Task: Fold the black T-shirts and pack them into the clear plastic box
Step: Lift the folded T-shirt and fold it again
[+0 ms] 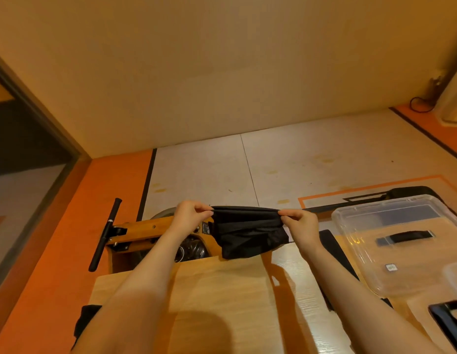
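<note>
A black T-shirt, bunched into a short folded bundle, hangs in the air above the far edge of the light wooden table. My left hand pinches its upper left corner. My right hand pinches its upper right corner. The cloth is stretched level between them and droops below. The clear plastic box stands at the right of the table, apart from my right hand. A black handle strip shows through it.
A wooden machine with a black bar stands on the floor beyond the table. More black cloth hangs at the table's left edge. A dark object lies at the lower right. The wall is close ahead.
</note>
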A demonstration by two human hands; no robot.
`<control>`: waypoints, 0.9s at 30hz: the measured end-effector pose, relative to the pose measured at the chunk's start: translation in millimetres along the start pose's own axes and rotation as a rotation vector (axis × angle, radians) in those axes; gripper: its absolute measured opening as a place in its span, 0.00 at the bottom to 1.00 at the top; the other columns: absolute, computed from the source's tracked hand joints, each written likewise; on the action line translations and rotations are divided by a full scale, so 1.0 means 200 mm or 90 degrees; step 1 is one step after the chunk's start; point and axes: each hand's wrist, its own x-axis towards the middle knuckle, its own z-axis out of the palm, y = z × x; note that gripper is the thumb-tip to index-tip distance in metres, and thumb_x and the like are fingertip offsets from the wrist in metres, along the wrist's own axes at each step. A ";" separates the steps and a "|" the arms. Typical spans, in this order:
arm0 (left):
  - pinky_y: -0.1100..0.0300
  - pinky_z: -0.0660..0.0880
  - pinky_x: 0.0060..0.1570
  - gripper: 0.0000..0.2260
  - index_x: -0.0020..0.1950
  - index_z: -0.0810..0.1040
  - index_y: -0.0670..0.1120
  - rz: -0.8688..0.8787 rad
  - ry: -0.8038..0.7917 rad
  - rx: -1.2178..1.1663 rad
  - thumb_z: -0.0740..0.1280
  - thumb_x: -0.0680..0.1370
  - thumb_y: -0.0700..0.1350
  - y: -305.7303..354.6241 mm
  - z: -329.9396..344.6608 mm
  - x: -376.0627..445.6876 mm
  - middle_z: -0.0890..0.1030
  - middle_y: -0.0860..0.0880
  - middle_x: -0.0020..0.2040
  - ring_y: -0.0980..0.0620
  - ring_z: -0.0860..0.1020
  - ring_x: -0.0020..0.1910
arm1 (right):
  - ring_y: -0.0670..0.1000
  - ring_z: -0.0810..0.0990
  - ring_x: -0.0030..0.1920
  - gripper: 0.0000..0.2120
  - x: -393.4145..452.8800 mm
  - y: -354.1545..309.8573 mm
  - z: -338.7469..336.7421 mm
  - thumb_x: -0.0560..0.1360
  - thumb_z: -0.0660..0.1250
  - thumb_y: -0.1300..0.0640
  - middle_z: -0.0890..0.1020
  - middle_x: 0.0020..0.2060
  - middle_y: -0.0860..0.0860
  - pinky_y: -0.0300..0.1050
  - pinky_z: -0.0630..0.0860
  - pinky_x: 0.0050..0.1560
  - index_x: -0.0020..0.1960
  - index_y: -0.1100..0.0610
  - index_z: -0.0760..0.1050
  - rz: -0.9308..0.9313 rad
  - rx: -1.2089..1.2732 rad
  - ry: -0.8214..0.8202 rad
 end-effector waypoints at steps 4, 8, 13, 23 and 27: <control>0.58 0.77 0.51 0.07 0.52 0.84 0.47 0.026 0.037 -0.017 0.71 0.76 0.44 0.08 -0.12 -0.02 0.83 0.51 0.47 0.54 0.79 0.49 | 0.41 0.80 0.45 0.09 0.03 -0.15 -0.01 0.76 0.67 0.68 0.82 0.43 0.48 0.28 0.76 0.42 0.53 0.60 0.83 -0.070 -0.018 -0.016; 0.60 0.75 0.51 0.06 0.51 0.84 0.47 0.041 0.087 -0.038 0.72 0.75 0.43 0.18 -0.21 -0.06 0.82 0.53 0.45 0.57 0.78 0.47 | 0.44 0.80 0.46 0.09 0.07 -0.27 -0.02 0.77 0.67 0.67 0.83 0.46 0.52 0.28 0.75 0.42 0.54 0.62 0.82 -0.106 -0.020 -0.017; 0.61 0.75 0.49 0.05 0.50 0.84 0.48 0.071 0.093 -0.014 0.72 0.75 0.43 0.25 -0.30 -0.11 0.83 0.52 0.45 0.57 0.79 0.47 | 0.45 0.80 0.47 0.09 0.08 -0.39 -0.02 0.77 0.66 0.67 0.83 0.46 0.52 0.33 0.76 0.52 0.52 0.61 0.83 -0.140 -0.015 -0.004; 0.62 0.76 0.46 0.03 0.43 0.82 0.47 0.048 0.115 -0.084 0.71 0.74 0.40 0.24 -0.31 -0.16 0.83 0.49 0.43 0.54 0.80 0.45 | 0.41 0.78 0.46 0.09 0.06 -0.41 0.00 0.78 0.66 0.66 0.82 0.47 0.51 0.29 0.74 0.44 0.55 0.61 0.82 -0.149 0.002 -0.022; 0.62 0.75 0.45 0.02 0.45 0.82 0.46 0.043 0.124 -0.115 0.71 0.75 0.39 0.21 -0.30 -0.16 0.82 0.49 0.43 0.54 0.80 0.45 | 0.42 0.79 0.47 0.09 0.06 -0.40 0.01 0.78 0.66 0.66 0.82 0.47 0.50 0.32 0.76 0.49 0.55 0.60 0.82 -0.144 0.013 -0.029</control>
